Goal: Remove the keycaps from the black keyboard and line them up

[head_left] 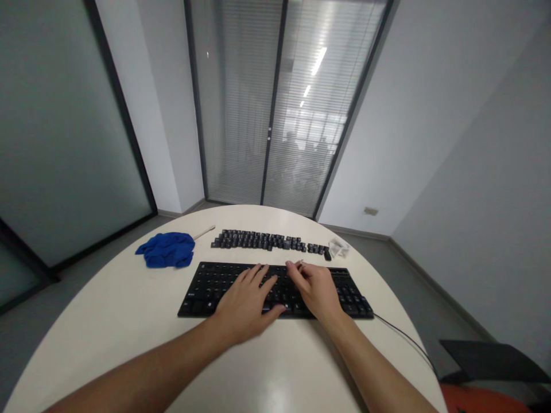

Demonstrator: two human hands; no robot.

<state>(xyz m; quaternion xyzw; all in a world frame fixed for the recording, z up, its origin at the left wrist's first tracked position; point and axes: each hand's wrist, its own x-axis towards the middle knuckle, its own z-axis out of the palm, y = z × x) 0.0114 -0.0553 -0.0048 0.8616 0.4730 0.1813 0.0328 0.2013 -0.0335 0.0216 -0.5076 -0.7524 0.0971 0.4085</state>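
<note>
A black keyboard (pixel 202 287) lies flat in front of me, with many of its key places bare of caps. My left hand (pixel 245 301) rests across its middle, palm down, fingers stretched out and spread. My right hand (pixel 316 287) is over the keyboard's right-centre part, thumb and fingers pinched together. Something small and pale shows at those fingertips, too small to name. Behind the keyboard, loose black keycaps (pixel 247 240) are laid out in rows. Both hands hide part of the keys.
On the left are a crumpled blue cloth (pixel 167 249) and a thin pale stick (pixel 204 232). Crumpled white, see-through material (pixel 339 248) lies at the back right. The keyboard cable (pixel 404 332) runs off the round table's (pixel 107 321) right edge. A chair (pixel 495 361) stands at lower right.
</note>
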